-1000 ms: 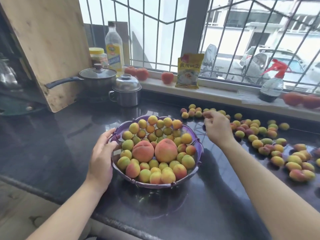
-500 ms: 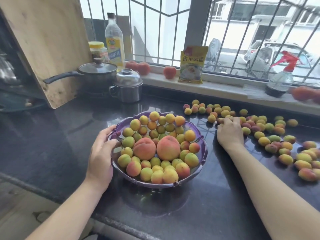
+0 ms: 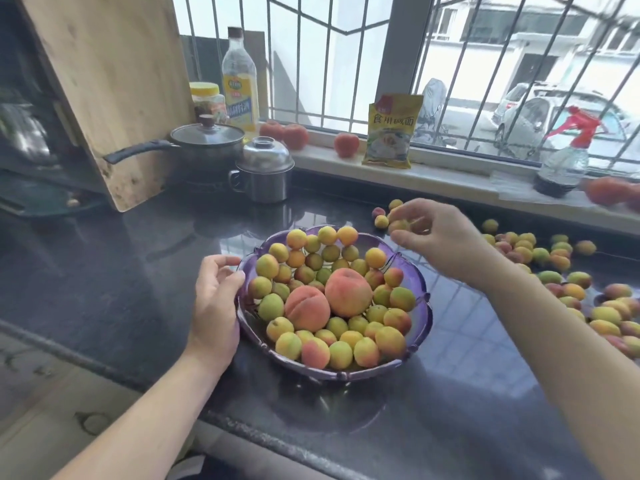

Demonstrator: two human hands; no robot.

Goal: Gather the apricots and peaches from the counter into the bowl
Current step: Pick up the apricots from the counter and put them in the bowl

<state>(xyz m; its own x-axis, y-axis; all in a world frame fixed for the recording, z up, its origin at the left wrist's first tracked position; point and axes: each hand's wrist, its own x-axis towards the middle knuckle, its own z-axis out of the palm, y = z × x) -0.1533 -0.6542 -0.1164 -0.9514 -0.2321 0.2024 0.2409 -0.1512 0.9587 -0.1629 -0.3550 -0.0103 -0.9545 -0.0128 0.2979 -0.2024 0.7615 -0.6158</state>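
Observation:
A purple glass bowl [image 3: 420,317] sits on the dark counter, filled with several apricots and two peaches [image 3: 348,292]. My left hand [image 3: 213,299] grips the bowl's left rim. My right hand [image 3: 438,237] hovers over the bowl's far right edge, fingers curled round a few apricots [image 3: 398,225]. Several loose apricots [image 3: 561,268] lie scattered on the counter to the right, and a couple more [image 3: 381,221] lie just behind the bowl.
A lidded pot [image 3: 207,140] and a steel mug [image 3: 265,171] stand behind the bowl at left, beside a leaning wooden board [image 3: 104,81]. The windowsill holds an oil bottle [image 3: 240,81], tomatoes [image 3: 346,144], a yellow packet [image 3: 393,129] and a spray bottle [image 3: 564,157].
My right hand picked up apricots from the counter pile and lifted left toward the bowl. My left hand stayed on the rim.

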